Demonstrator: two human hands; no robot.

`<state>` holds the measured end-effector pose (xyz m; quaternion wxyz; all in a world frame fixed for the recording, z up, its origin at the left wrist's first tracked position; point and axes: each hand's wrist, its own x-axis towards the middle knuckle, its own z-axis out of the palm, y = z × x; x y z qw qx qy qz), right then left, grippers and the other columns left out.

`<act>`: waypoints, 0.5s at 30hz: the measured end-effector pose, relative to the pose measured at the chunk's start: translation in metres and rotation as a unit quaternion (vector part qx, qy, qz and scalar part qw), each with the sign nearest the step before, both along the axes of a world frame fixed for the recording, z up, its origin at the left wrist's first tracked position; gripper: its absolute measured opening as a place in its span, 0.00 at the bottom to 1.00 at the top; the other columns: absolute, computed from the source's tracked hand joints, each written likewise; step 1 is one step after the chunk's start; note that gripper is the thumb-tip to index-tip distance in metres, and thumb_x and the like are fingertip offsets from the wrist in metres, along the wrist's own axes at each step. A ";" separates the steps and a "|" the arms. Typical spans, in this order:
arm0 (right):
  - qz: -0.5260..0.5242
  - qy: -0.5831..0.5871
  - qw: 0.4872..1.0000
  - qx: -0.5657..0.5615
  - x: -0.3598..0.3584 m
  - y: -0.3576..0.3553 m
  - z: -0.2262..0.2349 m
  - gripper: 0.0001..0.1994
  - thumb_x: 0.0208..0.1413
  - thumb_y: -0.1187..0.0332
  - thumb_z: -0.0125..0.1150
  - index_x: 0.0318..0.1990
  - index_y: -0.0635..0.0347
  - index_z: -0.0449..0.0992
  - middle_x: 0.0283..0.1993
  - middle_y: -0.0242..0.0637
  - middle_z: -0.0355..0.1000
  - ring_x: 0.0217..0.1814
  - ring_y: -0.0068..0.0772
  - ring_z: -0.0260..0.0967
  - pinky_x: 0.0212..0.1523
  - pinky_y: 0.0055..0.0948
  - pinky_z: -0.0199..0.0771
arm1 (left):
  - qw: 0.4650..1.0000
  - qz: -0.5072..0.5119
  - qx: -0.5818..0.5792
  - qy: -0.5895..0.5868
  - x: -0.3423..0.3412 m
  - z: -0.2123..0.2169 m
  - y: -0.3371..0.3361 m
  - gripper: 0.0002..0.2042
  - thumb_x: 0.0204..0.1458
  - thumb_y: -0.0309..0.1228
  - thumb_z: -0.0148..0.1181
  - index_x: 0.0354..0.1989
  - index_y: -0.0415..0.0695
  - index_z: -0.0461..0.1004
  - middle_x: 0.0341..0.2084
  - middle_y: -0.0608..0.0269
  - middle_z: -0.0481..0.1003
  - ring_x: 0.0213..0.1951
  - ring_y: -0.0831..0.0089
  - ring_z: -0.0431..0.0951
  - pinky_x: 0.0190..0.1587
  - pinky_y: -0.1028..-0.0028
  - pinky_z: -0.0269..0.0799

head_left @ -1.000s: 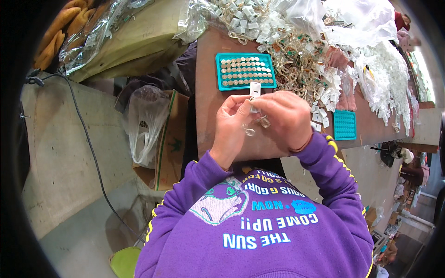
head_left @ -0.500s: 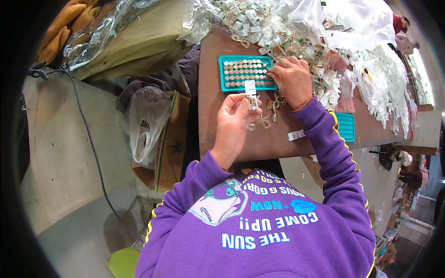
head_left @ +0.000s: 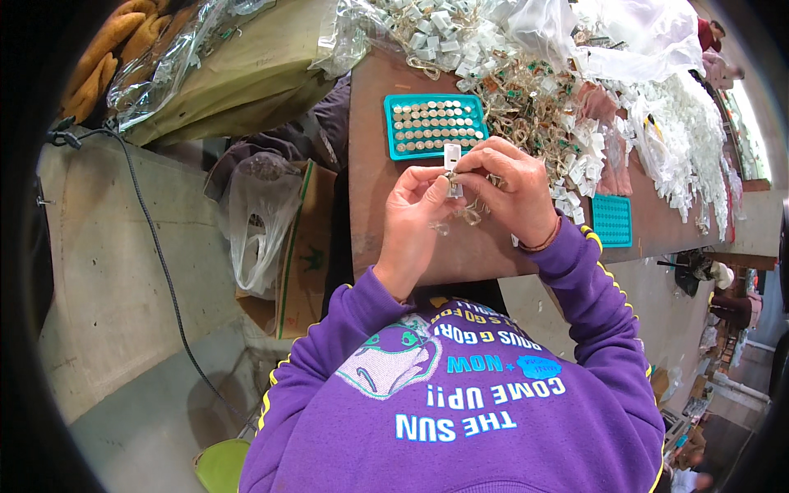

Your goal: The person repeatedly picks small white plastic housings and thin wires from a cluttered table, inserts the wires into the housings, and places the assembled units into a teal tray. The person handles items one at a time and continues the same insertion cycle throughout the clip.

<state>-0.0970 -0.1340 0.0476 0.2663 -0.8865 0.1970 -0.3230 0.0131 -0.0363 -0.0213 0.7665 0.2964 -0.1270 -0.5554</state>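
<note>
A small white battery box (head_left: 452,156) with its lid flipped up stands between my fingertips, thin wire trailing beneath it. My left hand (head_left: 412,215) is closed around its lower part, thumb on one side. From the right, my right hand (head_left: 518,191) pinches at the mouth of the box; whatever its fingertips hold is too small and covered to make out. Just beyond the hands lies a teal tray (head_left: 389,131) with rows of round silver button cells (head_left: 431,123).
A tangled heap of wired white boxes (head_left: 526,99) covers the table's far side. Right of my forearm sits a second teal tray (head_left: 611,220). A cardboard carton (head_left: 300,255) with a plastic bag (head_left: 265,218) stands left of the table (head_left: 374,214). People are at the far right.
My right hand has come from the tray's right edge down to the battery box. My left hand stays almost in place, still gripping the box.
</note>
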 end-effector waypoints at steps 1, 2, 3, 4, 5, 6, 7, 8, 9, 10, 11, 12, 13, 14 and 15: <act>0.011 -0.001 1.000 0.002 -0.001 -0.002 0.001 0.04 0.47 0.75 0.66 0.31 0.60 0.77 0.29 0.37 0.72 0.28 0.37 0.72 0.28 0.31 0.73 | 1.000 -0.005 -0.001 -0.003 0.001 0.000 0.001 0.07 0.60 0.29 0.58 0.42 0.39 0.71 0.36 0.60 0.78 0.35 0.74 0.79 0.39 0.75 0.77; 0.016 0.019 1.000 0.014 -0.002 -0.003 0.002 0.04 0.47 0.75 0.66 0.31 0.60 0.77 0.29 0.38 0.71 0.28 0.38 0.72 0.29 0.31 0.73 | 1.000 -0.010 -0.002 -0.006 0.001 0.000 0.001 0.07 0.60 0.29 0.58 0.42 0.39 0.71 0.36 0.61 0.78 0.35 0.75 0.79 0.39 0.75 0.77; 0.024 0.028 0.999 0.023 -0.003 -0.003 0.002 0.04 0.47 0.75 0.65 0.31 0.60 0.76 0.29 0.38 0.71 0.28 0.38 0.71 0.29 0.32 0.72 | 1.000 -0.009 -0.001 -0.005 0.001 -0.001 0.001 0.07 0.60 0.29 0.58 0.42 0.39 0.71 0.36 0.61 0.78 0.35 0.75 0.79 0.39 0.75 0.77; 0.030 0.036 0.999 0.028 -0.004 -0.003 0.002 0.04 0.48 0.74 0.65 0.31 0.60 0.76 0.29 0.39 0.71 0.28 0.39 0.71 0.29 0.32 0.72 | 1.000 -0.008 0.002 -0.004 0.001 -0.001 0.001 0.07 0.60 0.29 0.58 0.42 0.39 0.71 0.36 0.61 0.77 0.35 0.75 0.79 0.39 0.75 0.77; 0.017 0.043 0.999 0.008 -0.005 0.000 0.001 0.05 0.47 0.74 0.65 0.33 0.60 0.77 0.30 0.38 0.72 0.28 0.39 0.72 0.30 0.33 0.73 | 1.000 -0.009 0.005 -0.002 0.001 -0.002 0.001 0.07 0.60 0.29 0.58 0.42 0.39 0.71 0.36 0.61 0.77 0.34 0.75 0.79 0.39 0.75 0.77; 0.001 0.052 0.999 -0.016 -0.007 0.005 -0.002 0.06 0.46 0.74 0.65 0.34 0.59 0.77 0.31 0.38 0.72 0.29 0.40 0.72 0.30 0.33 0.73 | 1.000 -0.007 -0.002 0.007 0.001 -0.003 0.001 0.07 0.60 0.29 0.58 0.42 0.39 0.71 0.36 0.61 0.77 0.34 0.75 0.79 0.39 0.75 0.77; -0.009 0.061 0.997 -0.040 -0.008 0.008 -0.004 0.07 0.46 0.74 0.65 0.35 0.59 0.78 0.31 0.38 0.73 0.30 0.40 0.72 0.31 0.33 0.73 | 1.000 -0.008 -0.008 0.017 0.001 -0.003 0.001 0.07 0.60 0.29 0.58 0.42 0.39 0.71 0.36 0.61 0.77 0.34 0.75 0.79 0.39 0.75 0.77; -0.012 0.037 0.995 -0.089 -0.009 0.010 -0.008 0.09 0.45 0.74 0.65 0.36 0.59 0.78 0.33 0.38 0.74 0.30 0.40 0.73 0.32 0.33 0.74 | 0.999 -0.008 -0.011 0.029 0.002 -0.004 0.001 0.07 0.60 0.29 0.58 0.42 0.39 0.71 0.36 0.61 0.77 0.34 0.75 0.79 0.39 0.76 0.77; -0.009 0.014 0.990 -0.138 -0.008 0.011 -0.013 0.11 0.44 0.74 0.65 0.38 0.59 0.79 0.35 0.37 0.75 0.31 0.39 0.74 0.32 0.33 0.74 | 0.999 -0.003 -0.010 0.036 0.001 -0.004 0.001 0.08 0.60 0.29 0.58 0.42 0.39 0.71 0.36 0.61 0.77 0.33 0.75 0.79 0.39 0.76 0.77; -0.006 -0.007 0.983 -0.184 -0.007 0.012 -0.018 0.12 0.43 0.74 0.65 0.39 0.58 0.79 0.36 0.37 0.76 0.32 0.39 0.74 0.33 0.33 0.75 | 0.999 0.002 -0.008 0.043 0.001 -0.005 0.001 0.08 0.60 0.29 0.58 0.42 0.39 0.71 0.36 0.62 0.77 0.33 0.76 0.79 0.39 0.76 0.77; -0.002 -0.021 0.983 -0.181 -0.008 0.013 -0.022 0.16 0.41 0.74 0.65 0.42 0.58 0.80 0.39 0.36 0.77 0.34 0.38 0.75 0.34 0.33 0.76 | 0.999 0.009 -0.012 0.050 0.000 -0.005 0.001 0.08 0.60 0.30 0.58 0.42 0.39 0.71 0.36 0.62 0.77 0.33 0.76 0.79 0.39 0.76 0.77; -0.001 -0.028 0.982 -0.186 -0.008 0.014 -0.025 0.16 0.42 0.74 0.64 0.43 0.59 0.80 0.38 0.36 0.77 0.34 0.38 0.75 0.34 0.33 0.76 | 0.999 0.007 -0.007 0.042 0.001 -0.005 0.001 0.08 0.60 0.30 0.58 0.42 0.39 0.71 0.36 0.62 0.77 0.33 0.76 0.79 0.39 0.76 0.78; -0.001 -0.035 0.981 -0.192 -0.008 0.014 -0.027 0.16 0.43 0.74 0.64 0.43 0.59 0.80 0.38 0.37 0.77 0.34 0.39 0.75 0.34 0.33 0.76 | 0.999 0.004 -0.010 0.034 0.000 -0.005 0.001 0.08 0.60 0.30 0.58 0.43 0.39 0.71 0.36 0.62 0.77 0.34 0.76 0.79 0.39 0.77 0.78; -0.007 -0.047 0.979 -0.199 -0.008 0.013 -0.027 0.15 0.44 0.74 0.64 0.43 0.59 0.79 0.38 0.37 0.77 0.34 0.39 0.75 0.34 0.32 0.75 | 1.000 0.000 -0.014 0.022 0.000 -0.005 0.001 0.08 0.60 0.30 0.58 0.43 0.39 0.71 0.36 0.61 0.77 0.34 0.76 0.78 0.39 0.77 0.78; -0.003 -0.036 0.980 -0.196 -0.010 0.012 -0.024 0.15 0.45 0.73 0.64 0.44 0.60 0.79 0.37 0.37 0.77 0.33 0.36 0.75 0.34 0.31 0.75 | 0.999 -0.006 -0.015 0.029 0.001 -0.004 0.001 0.09 0.60 0.30 0.59 0.43 0.39 0.71 0.36 0.61 0.77 0.34 0.76 0.78 0.39 0.77 0.77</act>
